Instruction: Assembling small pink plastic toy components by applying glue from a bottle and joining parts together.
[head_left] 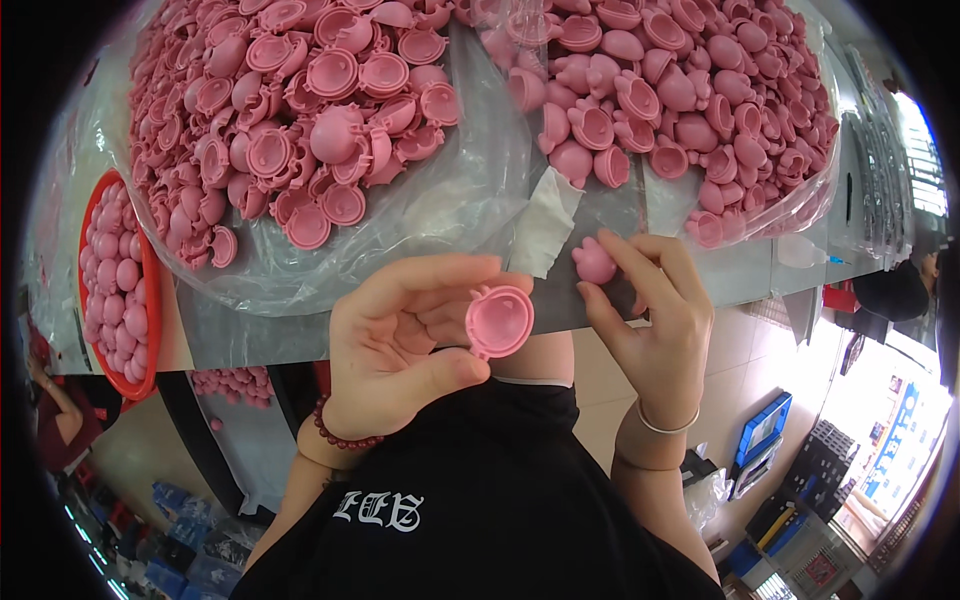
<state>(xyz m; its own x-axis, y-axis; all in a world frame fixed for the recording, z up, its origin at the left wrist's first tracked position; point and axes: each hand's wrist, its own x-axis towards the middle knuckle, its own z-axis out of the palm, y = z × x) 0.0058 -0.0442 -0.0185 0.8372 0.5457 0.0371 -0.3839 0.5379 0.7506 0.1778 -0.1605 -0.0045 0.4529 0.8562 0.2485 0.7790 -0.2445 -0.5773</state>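
Observation:
My left hand (405, 335) is closed on a pink plastic half shell (500, 322), held by its rim between thumb and fingers with the hollow side showing. To the right, my right hand (655, 315) pinches a second pink half shell (594, 261), its rounded side with small bumps turned up. The two pieces are apart, over the front edge of the grey table (270, 342). Beyond my left hand lies a big heap of similar pink half shells (335, 135) on clear plastic sheeting. Another pink heap (690, 90) lies beyond my right hand.
A crumpled white cloth or paper (546, 222) lies between the heaps. At the left, a red basket (152, 300) holds round pink pieces. More pink pieces rest on a lower grey surface (240, 440). A blue-framed item (763, 428) and crates stand at the right. Another person's arm (62, 410) shows far left.

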